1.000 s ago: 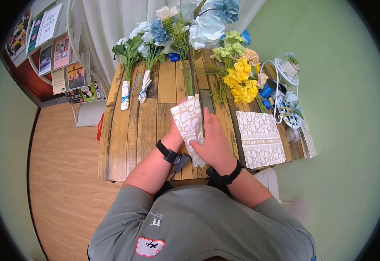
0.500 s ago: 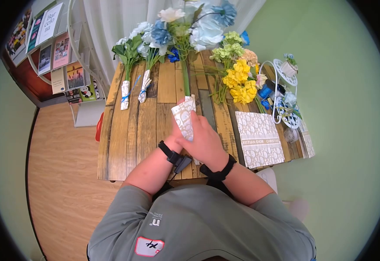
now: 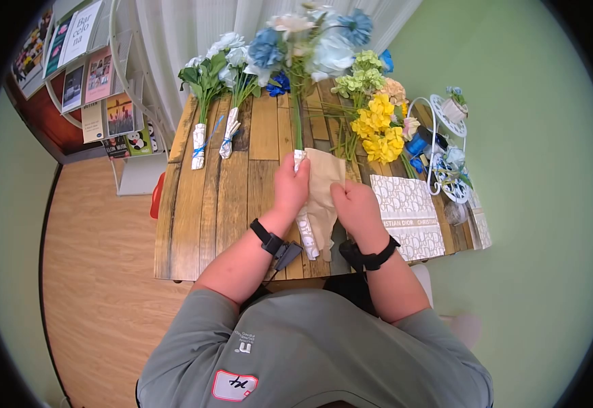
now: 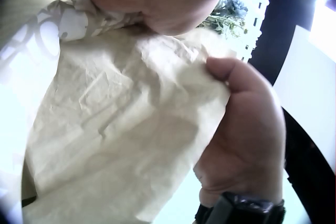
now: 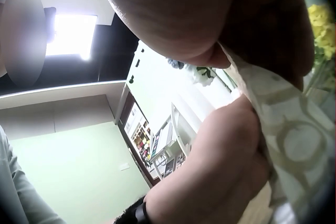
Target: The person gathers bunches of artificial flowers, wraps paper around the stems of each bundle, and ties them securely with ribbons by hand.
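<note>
My left hand (image 3: 289, 185) grips the stems of a bouquet of blue and white flowers (image 3: 330, 54) at their paper-wrapped lower part. A sheet of wrapping paper (image 3: 322, 180) is partly rolled round the stems, its plain tan inside facing up and its patterned white outside showing along the roll. My right hand (image 3: 361, 209) pinches the sheet's free edge, holding it out to the right. In the left wrist view the creased tan side (image 4: 121, 119) spreads between both hands. The patterned side (image 5: 299, 134) shows in the right wrist view. The lower stems are hidden inside the paper.
Two wrapped bouquets (image 3: 199, 146) tied with blue ribbon lie at the table's left. Yellow flowers (image 3: 381, 129) and green flowers lie at the right, beside a white wire stand (image 3: 433, 149). Another patterned sheet (image 3: 408, 228) lies flat near the front right. A magazine rack (image 3: 116, 102) stands left.
My right hand has moved from over the wrapped stems out to the right, drawing the paper's free edge open so its tan inside shows. My left hand still holds the stems.
</note>
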`<state>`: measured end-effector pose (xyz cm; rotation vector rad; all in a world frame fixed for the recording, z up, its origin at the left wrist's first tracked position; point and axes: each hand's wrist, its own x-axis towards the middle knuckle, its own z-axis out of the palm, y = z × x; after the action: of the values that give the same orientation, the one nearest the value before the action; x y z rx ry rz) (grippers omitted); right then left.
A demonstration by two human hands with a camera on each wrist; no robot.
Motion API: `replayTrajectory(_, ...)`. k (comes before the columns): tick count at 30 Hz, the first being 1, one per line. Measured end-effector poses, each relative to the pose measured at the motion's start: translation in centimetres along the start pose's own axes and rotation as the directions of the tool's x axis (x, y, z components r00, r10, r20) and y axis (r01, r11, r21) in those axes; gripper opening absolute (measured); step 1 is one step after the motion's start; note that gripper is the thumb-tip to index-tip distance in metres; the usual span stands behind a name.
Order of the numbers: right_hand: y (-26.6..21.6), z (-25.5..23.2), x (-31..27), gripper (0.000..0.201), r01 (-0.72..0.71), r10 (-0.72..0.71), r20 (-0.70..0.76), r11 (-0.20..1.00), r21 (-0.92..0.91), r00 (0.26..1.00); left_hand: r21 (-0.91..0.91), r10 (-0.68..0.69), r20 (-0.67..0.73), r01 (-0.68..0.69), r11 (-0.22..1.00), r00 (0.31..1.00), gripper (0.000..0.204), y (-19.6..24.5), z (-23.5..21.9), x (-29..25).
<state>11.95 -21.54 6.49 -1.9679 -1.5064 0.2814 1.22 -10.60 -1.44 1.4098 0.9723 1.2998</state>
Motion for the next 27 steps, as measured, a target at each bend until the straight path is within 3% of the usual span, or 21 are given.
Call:
replayTrajectory(2, 0.2, -0.6, 0.2, 0.033, -0.045, 0.040, 0.030, 0.985, 0.164, 0.999, -0.062, -0.024, 0.004, 0.024, 0.998, 1.000, 0.021, -0.4, 0.1, 0.3)
replayTrajectory(6, 1.1, -1.2, 1.2, 0.034, -0.035, 0.024, 0.056, 0.978, 0.205, 0.998, -0.130, 0.004, 0.060, 0.004, 0.992, 0.998, 0.018, -0.7, -0.2, 0.7)
replayTrajectory(8, 2.1, -0.9, 1.8, 0.035, -0.056, 0.021, 0.093, 0.921, 0.385, 0.995, -0.109, 0.015, 0.085, -0.006, 0.994, 0.996, 0.017, -1.4, -0.3, 0.9)
replayTrajectory(9, 2.0, -1.2, 1.9, 0.035, -0.056, 0.022, 0.091, 0.920, 0.388, 0.996, -0.176, 0.010, 0.108, 0.009, 0.984, 0.994, 0.016, -1.5, -0.3, 1.0)
replayTrajectory(11, 1.6, -1.8, 2.0, 0.038, -0.235, 0.143, 0.243, 0.882, 0.408, 0.959, -0.241, 0.007, 0.132, 0.025, 0.970, 0.991, 0.015, -1.6, -0.3, 1.1)
replayTrajectory(12, 1.7, -1.4, 2.0, 0.038, -0.235, 0.144, 0.243, 0.882, 0.408, 0.959, -0.252, 0.008, 0.136, 0.026, 0.967, 0.991, 0.015, -1.5, -0.3, 1.1)
replayTrajectory(15, 1.5, 0.3, 1.6, 0.038, -0.144, 0.062, 0.239, 0.927, 0.346, 0.969, -0.253, 0.002, 0.126, 0.030, 0.967, 0.992, 0.015, -2.6, 0.4, 1.2)
replayTrajectory(17, -0.2, 0.6, 1.1, 0.036, 0.071, -0.135, 0.214, 0.956, 0.284, 0.967, -0.241, -0.003, 0.114, 0.030, 0.970, 0.993, 0.015, -2.9, 0.7, 1.2)
replayTrajectory(19, -1.8, 0.4, 1.0, 0.035, 0.096, -0.156, 0.246, 0.966, 0.240, 0.957, -0.409, -0.092, 0.156, 0.149, 0.900, 0.983, 0.023, -2.2, 0.7, 1.0)
replayTrajectory(20, -1.7, 1.0, 1.1, 0.034, 0.138, -0.204, 0.244, 0.956, 0.260, 0.948, -0.407, -0.092, 0.158, 0.150, 0.901, 0.983, 0.023, -2.0, 0.5, 0.8)
replayTrajectory(22, -1.6, 1.7, 1.3, 0.033, 0.180, -0.251, 0.242, 0.943, 0.281, 0.937, -0.585, -0.123, 0.230, 0.238, 0.775, 0.965, 0.035, -0.5, -0.3, 0.5)
replayTrajectory(27, -2.4, 1.8, 1.3, 0.030, 0.185, -0.290, 0.246, 0.908, 0.376, 0.925, -0.625, -0.195, 0.361, 0.391, 0.676, 0.912, 0.042, 0.8, -1.5, 0.7)
